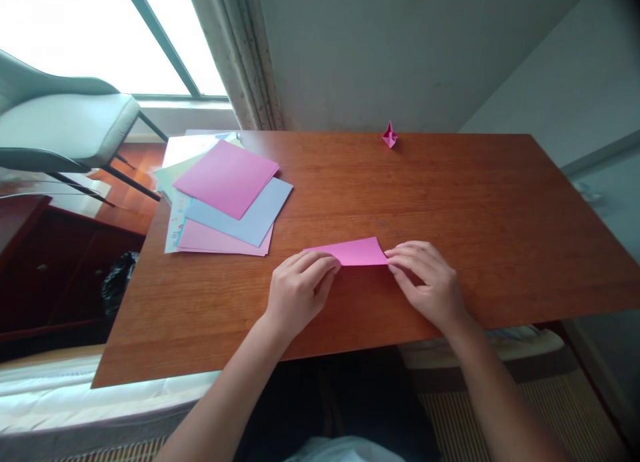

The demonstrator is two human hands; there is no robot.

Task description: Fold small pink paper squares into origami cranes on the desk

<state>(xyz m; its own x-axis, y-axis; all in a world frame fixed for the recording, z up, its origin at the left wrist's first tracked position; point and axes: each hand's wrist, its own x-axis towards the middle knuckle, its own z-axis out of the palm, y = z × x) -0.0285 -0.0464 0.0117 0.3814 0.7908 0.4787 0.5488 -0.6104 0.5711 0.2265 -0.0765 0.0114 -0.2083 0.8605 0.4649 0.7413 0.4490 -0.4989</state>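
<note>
A bright pink sheet of paper (361,251), folded into a long narrow strip, is held between my two hands above the near part of the wooden table (450,202). My left hand (303,285) pinches its near edge toward the left, the fingers covering part of that end. At the right end, my right hand (427,279) grips the corner between thumb and fingertips. By the far edge of the table stands a small folded pink paper figure (390,136) with a pointed tip, out of reach of both hands.
On the table's left lie overlapping stacks of paper: pink sheets (227,179), blue sheets (265,212) and light pink sheets (225,241). A pale chair (65,125) stands beyond the left edge, near the window. A curtain (240,55) and wall border the far side.
</note>
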